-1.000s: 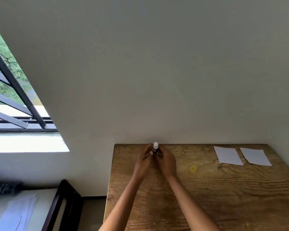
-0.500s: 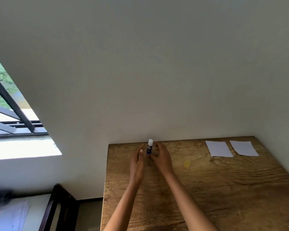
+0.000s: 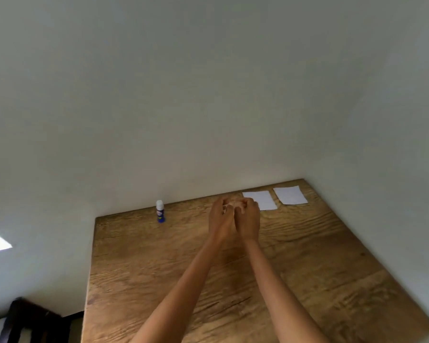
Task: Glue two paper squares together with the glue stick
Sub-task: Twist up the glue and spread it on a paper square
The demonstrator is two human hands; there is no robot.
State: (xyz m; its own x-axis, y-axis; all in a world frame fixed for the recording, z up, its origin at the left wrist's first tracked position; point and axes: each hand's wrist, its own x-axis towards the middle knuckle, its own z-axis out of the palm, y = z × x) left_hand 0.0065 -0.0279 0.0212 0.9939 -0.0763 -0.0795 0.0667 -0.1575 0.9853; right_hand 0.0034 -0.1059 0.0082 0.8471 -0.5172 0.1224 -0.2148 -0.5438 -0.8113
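Pressing together above the far middle of the table [image 3: 307, 280], the left hand [image 3: 221, 225] and right hand [image 3: 248, 222] meet with fingers curled inward and knuckles touching. Whether either grip pinches something small between the fingertips cannot be told; the fingers hide it. One glue stick [image 3: 160, 211] stands upright and alone near the table's back edge, close to the wall [image 3: 208, 95], well to the left of the hands; it has a blue body with a label and a white cap on top. Two white paper squares lie flat side by side at the far right corner: the near square [image 3: 264, 200] partly behind the right hand, the far square [image 3: 290, 195] just beside it, apart.
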